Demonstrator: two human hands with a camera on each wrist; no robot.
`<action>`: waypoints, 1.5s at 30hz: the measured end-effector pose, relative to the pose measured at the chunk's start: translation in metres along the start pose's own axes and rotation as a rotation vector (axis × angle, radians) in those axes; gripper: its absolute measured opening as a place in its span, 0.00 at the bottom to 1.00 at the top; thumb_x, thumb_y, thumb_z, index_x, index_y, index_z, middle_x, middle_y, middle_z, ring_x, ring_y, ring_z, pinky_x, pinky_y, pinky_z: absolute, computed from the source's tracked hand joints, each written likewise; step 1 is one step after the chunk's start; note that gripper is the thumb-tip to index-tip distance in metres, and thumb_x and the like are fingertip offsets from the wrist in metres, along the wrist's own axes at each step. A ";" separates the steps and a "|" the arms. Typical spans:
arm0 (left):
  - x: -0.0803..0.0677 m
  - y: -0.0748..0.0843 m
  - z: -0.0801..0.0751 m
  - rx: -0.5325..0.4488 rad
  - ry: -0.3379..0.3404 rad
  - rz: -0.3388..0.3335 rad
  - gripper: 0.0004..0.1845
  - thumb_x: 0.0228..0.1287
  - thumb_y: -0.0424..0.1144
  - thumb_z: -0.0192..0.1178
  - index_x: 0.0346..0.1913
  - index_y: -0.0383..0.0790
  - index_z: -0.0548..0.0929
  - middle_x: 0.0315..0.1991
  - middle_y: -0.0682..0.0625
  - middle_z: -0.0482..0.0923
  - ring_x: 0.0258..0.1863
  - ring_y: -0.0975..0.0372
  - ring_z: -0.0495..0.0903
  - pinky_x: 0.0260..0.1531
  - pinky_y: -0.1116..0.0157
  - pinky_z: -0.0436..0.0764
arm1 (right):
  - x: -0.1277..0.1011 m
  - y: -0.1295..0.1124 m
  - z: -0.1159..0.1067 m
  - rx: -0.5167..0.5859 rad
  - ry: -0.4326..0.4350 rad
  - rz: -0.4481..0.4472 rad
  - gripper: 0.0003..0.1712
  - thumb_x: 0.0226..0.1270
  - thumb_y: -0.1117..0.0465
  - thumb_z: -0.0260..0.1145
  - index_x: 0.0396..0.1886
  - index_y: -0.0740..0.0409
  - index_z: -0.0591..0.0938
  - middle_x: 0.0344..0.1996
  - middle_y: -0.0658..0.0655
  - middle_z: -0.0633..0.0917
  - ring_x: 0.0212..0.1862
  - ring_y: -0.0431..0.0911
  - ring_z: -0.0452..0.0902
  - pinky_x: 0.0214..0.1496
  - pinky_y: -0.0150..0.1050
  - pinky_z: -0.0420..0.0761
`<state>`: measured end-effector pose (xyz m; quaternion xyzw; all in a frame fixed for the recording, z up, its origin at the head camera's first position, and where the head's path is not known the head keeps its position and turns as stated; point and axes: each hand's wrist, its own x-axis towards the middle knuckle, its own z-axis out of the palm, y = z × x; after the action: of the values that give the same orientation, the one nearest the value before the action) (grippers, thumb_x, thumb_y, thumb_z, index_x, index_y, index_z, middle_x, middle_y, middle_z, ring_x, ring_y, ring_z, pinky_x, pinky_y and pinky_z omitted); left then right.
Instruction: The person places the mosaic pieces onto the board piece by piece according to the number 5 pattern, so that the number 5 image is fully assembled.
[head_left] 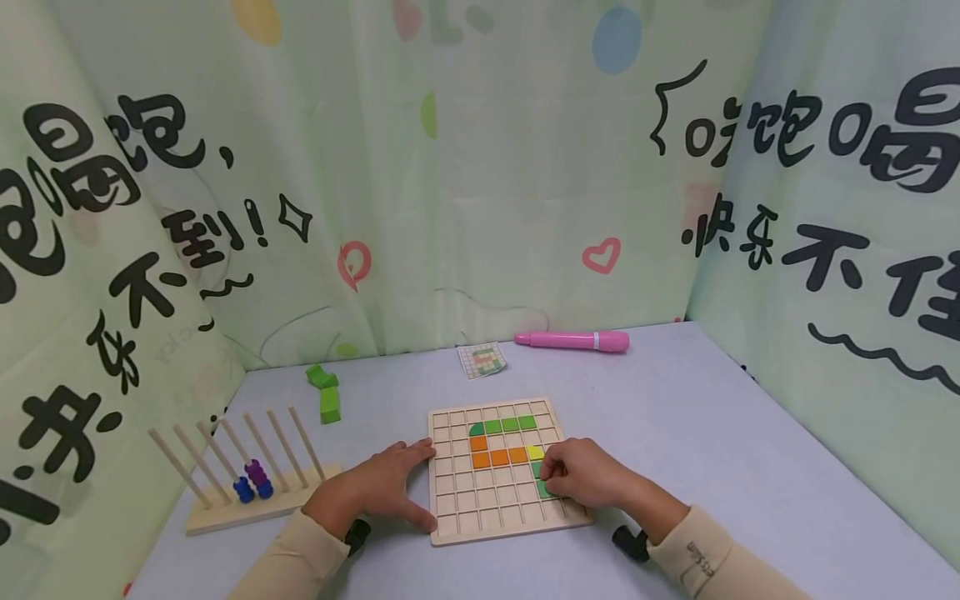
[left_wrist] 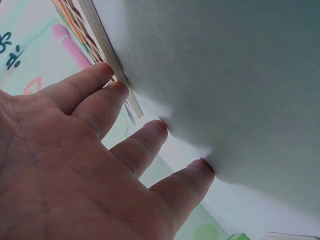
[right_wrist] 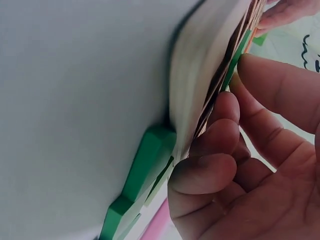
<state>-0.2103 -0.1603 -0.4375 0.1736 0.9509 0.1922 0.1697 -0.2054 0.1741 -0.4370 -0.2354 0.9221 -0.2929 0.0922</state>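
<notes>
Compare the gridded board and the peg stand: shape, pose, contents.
Shape: the gridded board is broad and squarish; the peg stand has a long, narrow base.
Pose: the board lies flat; the stand's pegs rise from its base.
Contents: the board holds orange, green and yellow tiles; the stand, blue and purple pieces.
Shared: both are pale, wood-coloured.

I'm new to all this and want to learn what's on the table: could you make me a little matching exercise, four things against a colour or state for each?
1. board
2. pen
3. blocks
4. rack

A. pink
B. has upright sticks
C. touched by the left hand
D. green

Pairs: 1-C, 2-A, 3-D, 4-B.
</notes>
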 end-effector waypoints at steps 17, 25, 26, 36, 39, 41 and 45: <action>0.001 0.000 -0.001 0.006 -0.001 0.014 0.58 0.42 0.61 0.82 0.77 0.44 0.70 0.81 0.51 0.62 0.80 0.40 0.57 0.75 0.38 0.62 | -0.012 0.010 -0.023 0.026 0.059 0.138 0.05 0.72 0.67 0.64 0.38 0.55 0.85 0.30 0.47 0.81 0.36 0.43 0.73 0.36 0.35 0.74; 0.001 -0.002 0.001 0.000 0.002 0.012 0.58 0.41 0.61 0.83 0.76 0.44 0.70 0.81 0.51 0.62 0.80 0.41 0.57 0.74 0.38 0.63 | -0.027 0.026 -0.038 -0.001 0.095 0.168 0.05 0.71 0.67 0.65 0.41 0.56 0.85 0.32 0.48 0.82 0.36 0.43 0.73 0.37 0.37 0.74; 0.001 -0.002 0.001 -0.001 0.001 0.013 0.58 0.41 0.61 0.83 0.76 0.44 0.70 0.81 0.51 0.62 0.80 0.41 0.57 0.74 0.38 0.63 | -0.029 0.029 -0.039 -0.009 0.102 0.170 0.05 0.70 0.67 0.65 0.40 0.56 0.85 0.31 0.48 0.82 0.36 0.43 0.73 0.37 0.37 0.74; 0.001 -0.002 0.001 -0.010 -0.006 0.003 0.58 0.42 0.61 0.83 0.76 0.44 0.70 0.81 0.52 0.62 0.80 0.41 0.57 0.74 0.38 0.63 | -0.043 0.051 -0.039 -0.088 0.120 0.223 0.07 0.64 0.67 0.69 0.42 0.58 0.86 0.32 0.49 0.81 0.38 0.44 0.73 0.41 0.41 0.76; 0.000 -0.002 0.001 -0.009 -0.008 0.002 0.57 0.42 0.61 0.83 0.76 0.44 0.70 0.81 0.52 0.62 0.80 0.41 0.57 0.74 0.39 0.63 | -0.042 0.052 -0.037 -0.102 0.117 0.218 0.09 0.63 0.67 0.69 0.44 0.59 0.87 0.31 0.49 0.80 0.37 0.44 0.72 0.40 0.41 0.75; 0.000 -0.002 0.000 -0.009 -0.007 0.004 0.57 0.42 0.61 0.83 0.77 0.44 0.70 0.81 0.52 0.61 0.80 0.41 0.57 0.74 0.39 0.64 | -0.040 0.051 -0.035 -0.122 0.119 0.215 0.10 0.63 0.67 0.69 0.44 0.60 0.87 0.30 0.49 0.79 0.36 0.44 0.72 0.39 0.41 0.74; 0.001 -0.003 0.001 -0.015 -0.004 0.013 0.58 0.42 0.61 0.83 0.77 0.44 0.70 0.81 0.52 0.61 0.80 0.41 0.56 0.74 0.38 0.63 | -0.037 0.048 -0.032 -0.143 0.124 0.247 0.07 0.64 0.68 0.70 0.42 0.61 0.87 0.29 0.50 0.78 0.34 0.44 0.71 0.37 0.40 0.73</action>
<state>-0.2111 -0.1620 -0.4398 0.1791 0.9479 0.1999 0.1716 -0.2017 0.2429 -0.4378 -0.1076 0.9664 -0.2270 0.0537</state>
